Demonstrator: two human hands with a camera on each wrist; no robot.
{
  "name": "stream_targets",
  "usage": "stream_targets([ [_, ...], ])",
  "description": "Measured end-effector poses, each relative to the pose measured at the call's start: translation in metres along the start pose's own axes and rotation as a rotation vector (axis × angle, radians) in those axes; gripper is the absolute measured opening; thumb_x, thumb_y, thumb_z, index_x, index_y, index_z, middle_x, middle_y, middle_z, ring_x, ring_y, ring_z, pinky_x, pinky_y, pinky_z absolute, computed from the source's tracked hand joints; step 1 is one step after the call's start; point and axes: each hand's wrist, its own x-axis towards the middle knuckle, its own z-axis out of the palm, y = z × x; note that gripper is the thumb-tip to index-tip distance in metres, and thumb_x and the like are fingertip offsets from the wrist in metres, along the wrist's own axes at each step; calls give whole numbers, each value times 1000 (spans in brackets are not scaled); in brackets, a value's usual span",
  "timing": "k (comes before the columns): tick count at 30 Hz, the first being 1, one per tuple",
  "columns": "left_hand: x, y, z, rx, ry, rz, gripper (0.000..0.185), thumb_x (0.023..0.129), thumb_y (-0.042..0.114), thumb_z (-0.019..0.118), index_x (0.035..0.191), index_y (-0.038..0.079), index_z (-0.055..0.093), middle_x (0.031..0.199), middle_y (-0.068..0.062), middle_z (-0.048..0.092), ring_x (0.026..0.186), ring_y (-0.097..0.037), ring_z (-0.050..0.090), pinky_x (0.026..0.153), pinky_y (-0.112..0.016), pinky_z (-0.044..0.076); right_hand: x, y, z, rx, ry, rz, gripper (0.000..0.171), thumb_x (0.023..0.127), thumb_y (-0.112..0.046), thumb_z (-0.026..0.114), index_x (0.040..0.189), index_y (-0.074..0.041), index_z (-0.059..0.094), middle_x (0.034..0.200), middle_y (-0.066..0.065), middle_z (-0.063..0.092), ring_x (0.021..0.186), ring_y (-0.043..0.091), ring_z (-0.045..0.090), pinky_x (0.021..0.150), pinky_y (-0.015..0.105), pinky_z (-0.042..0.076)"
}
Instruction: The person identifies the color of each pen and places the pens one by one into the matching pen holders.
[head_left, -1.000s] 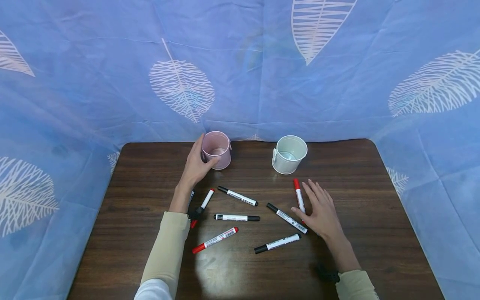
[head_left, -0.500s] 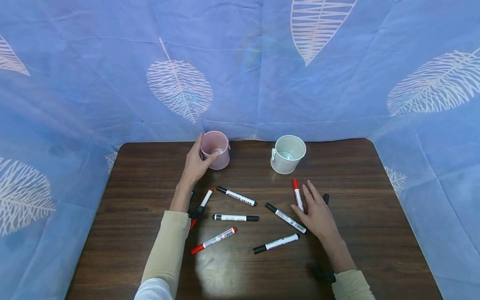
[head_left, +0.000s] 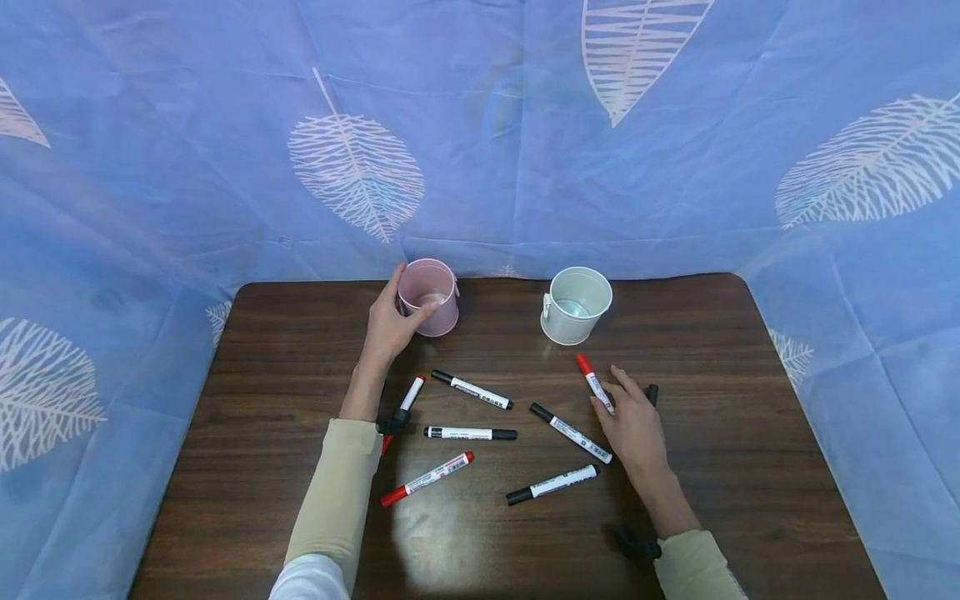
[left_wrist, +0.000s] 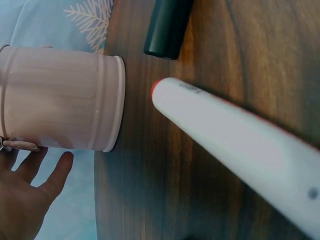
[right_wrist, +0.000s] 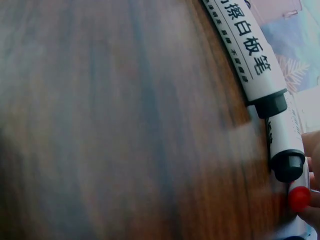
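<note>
At the table's back edge, my left hand point(head_left: 390, 329) holds a small pink bucket point(head_left: 444, 321), its thumb at the near rim and fingers round the left side. In the left wrist view the pink bucket point(left_wrist: 60, 100) stands with the fingers along its side. My right hand point(head_left: 637, 433) pinches a red-capped whiteboard marker point(head_left: 594, 386) between thumb and fingers, the red cap pointing away toward the back. The red end of this marker point(right_wrist: 300, 199) shows by the fingers in the right wrist view. A pale green bucket point(head_left: 576, 312) stands behind it.
Several black markers point(head_left: 572, 433) and a red marker point(head_left: 427, 479) lie loose across the middle. Another red marker point(head_left: 412, 393) lies partly under the left wrist, and a black-capped one point(head_left: 652, 394) shows beyond the right hand. A blue leaf-print cloth point(head_left: 480, 167) hangs behind the table.
My right hand has moved slightly left and its fingers have closed on the red-capped marker, which now slants more to the left. The left hand stays at the pink bucket.
</note>
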Motion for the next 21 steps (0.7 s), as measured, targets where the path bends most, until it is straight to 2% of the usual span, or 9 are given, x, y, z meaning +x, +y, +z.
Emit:
stream_targets([
  [5, 0, -2, 0, -15, 0, 1, 93, 83, 39, 81, 158, 18, 29, 156, -8, 39, 139, -25, 41, 110, -41, 38, 0, 0, 1, 34, 54, -21, 38, 84, -16, 81, 116, 3, 70, 141, 18, 54, 124, 40, 54, 94, 56, 47],
  [14, -1, -3, 1, -21, -9, -6, 94, 83, 43, 79, 158, 19, 28, 156, -9, 39, 139, -25, 41, 110, -41, 37, -3, 2, -1, 29, 77, -31, 33, 84, -12, 80, 114, 1, 70, 135, 17, 58, 118, 37, 58, 90, 54, 50],
  [16, -1, -3, 2, -23, -8, -7, 93, 83, 43, 79, 158, 19, 28, 155, -10, 40, 138, -25, 42, 110, -41, 37, -3, 2, -3, 18, 117, -50, 32, 84, -13, 81, 113, -4, 71, 126, 14, 62, 108, 34, 63, 83, 52, 53],
  [18, -1, -4, 2, -22, -7, -6, 93, 84, 44, 79, 158, 20, 28, 154, -11, 41, 138, -25, 43, 110, -42, 38, -3, 3, -7, 9, 172, -76, 33, 83, -15, 82, 113, -8, 72, 114, 11, 67, 91, 30, 67, 73, 49, 55],
  [21, -1, -5, 2, -23, -7, -3, 93, 84, 45, 78, 158, 21, 27, 154, -11, 41, 138, -25, 43, 109, -42, 38, -3, 5, -13, 11, 239, -108, 35, 81, -17, 84, 114, -12, 73, 96, 8, 70, 67, 22, 60, 58, 41, 52],
])
